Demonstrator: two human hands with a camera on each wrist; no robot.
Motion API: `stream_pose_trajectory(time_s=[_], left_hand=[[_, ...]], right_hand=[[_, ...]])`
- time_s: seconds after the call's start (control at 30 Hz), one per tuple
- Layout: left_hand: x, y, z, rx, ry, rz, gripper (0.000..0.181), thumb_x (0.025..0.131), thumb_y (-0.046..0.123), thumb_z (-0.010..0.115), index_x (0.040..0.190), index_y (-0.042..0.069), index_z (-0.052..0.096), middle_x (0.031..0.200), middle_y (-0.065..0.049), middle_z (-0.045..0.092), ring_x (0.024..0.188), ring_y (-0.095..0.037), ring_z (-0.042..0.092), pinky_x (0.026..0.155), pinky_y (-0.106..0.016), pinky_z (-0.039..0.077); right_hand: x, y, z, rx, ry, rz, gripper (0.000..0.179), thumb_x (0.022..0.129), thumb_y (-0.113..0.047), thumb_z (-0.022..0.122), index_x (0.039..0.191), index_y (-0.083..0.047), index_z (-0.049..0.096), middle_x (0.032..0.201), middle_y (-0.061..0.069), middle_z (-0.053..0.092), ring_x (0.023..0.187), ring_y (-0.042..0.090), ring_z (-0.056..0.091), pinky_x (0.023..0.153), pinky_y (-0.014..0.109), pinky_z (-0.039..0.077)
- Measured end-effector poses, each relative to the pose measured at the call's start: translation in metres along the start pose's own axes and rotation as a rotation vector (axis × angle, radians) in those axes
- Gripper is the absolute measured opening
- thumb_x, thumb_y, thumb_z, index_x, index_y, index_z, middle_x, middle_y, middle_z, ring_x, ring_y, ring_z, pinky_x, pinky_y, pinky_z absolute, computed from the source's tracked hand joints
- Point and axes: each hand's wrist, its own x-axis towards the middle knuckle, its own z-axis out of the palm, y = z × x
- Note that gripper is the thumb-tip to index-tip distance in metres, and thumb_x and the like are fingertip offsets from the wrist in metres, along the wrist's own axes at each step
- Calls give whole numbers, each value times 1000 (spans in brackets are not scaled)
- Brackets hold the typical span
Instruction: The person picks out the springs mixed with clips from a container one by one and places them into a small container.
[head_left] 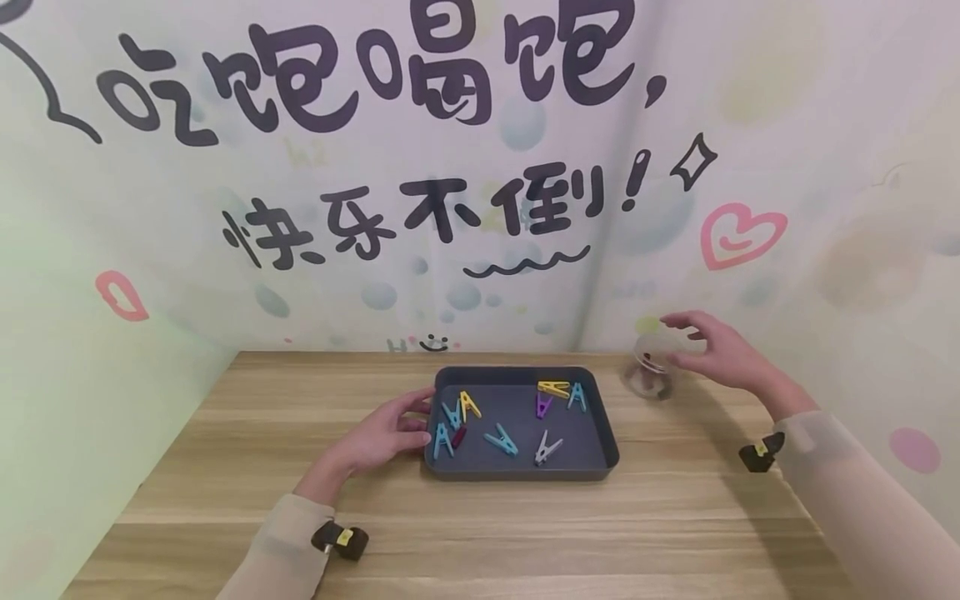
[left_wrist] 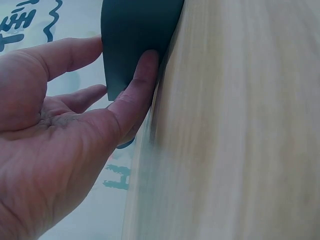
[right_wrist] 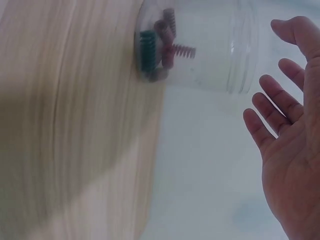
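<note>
A dark grey rectangular tray [head_left: 517, 476] sits on the table with several small clothespins in it: blue ones such as this blue clothespin [head_left: 501, 440], yellow ones, a purple clothespin [head_left: 543, 406] and a white clothespin [head_left: 547, 448]. Among those at the left lies a small dark red piece [head_left: 459, 435]. My left hand [head_left: 386, 433] touches the tray's left end from outside, its fingers fairly straight along the wall in the left wrist view. By the mouth of a clear jar [right_wrist: 205, 45], my right hand [head_left: 716, 354] hovers with fingers spread, holding nothing. Inside that upright jar are a green spring [right_wrist: 148, 51] and several reddish-brown pieces.
The wood-grain table [head_left: 480, 542] runs back to a printed cloth wall [head_left: 465, 308] with large black lettering. Pale side walls close in on the left and right. The jar stands at the back, right of the tray. Black straps with small devices circle both sleeves.
</note>
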Motion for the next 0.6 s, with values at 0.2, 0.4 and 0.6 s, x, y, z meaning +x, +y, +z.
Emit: stream_pose_trajectory(time_s=[0.2, 0.4, 0.6], left_hand=[[0, 0, -1, -5, -3, -1, 72, 102, -2, 65, 163, -6, 28, 150, -31, 47, 135, -49, 55, 108, -50, 53], [0, -1, -1, -14, -4, -1, 72, 101, -2, 65, 163, -7, 28, 150, -32, 47, 135, -49, 55, 108, -48, 54], [0, -1, -1, -18, -9, -3, 73, 102, -2, 65, 164, -6, 28, 150, -31, 47, 135, -48, 55, 107, -47, 54]], right_hand=[[11, -19, 1, -9, -7, -53, 56, 93, -13, 82, 144, -2, 60, 143, 18, 61, 129, 42, 55, 102, 60, 50], [23, -41, 3, -7, -25, -76, 53, 91, -15, 84, 140, -9, 64, 141, 10, 62, 130, 34, 55, 105, 61, 50], [35, -64, 7, -13, -43, -157, 49, 89, -11, 86, 134, -13, 68, 136, 2, 66, 127, 25, 57, 103, 57, 52]])
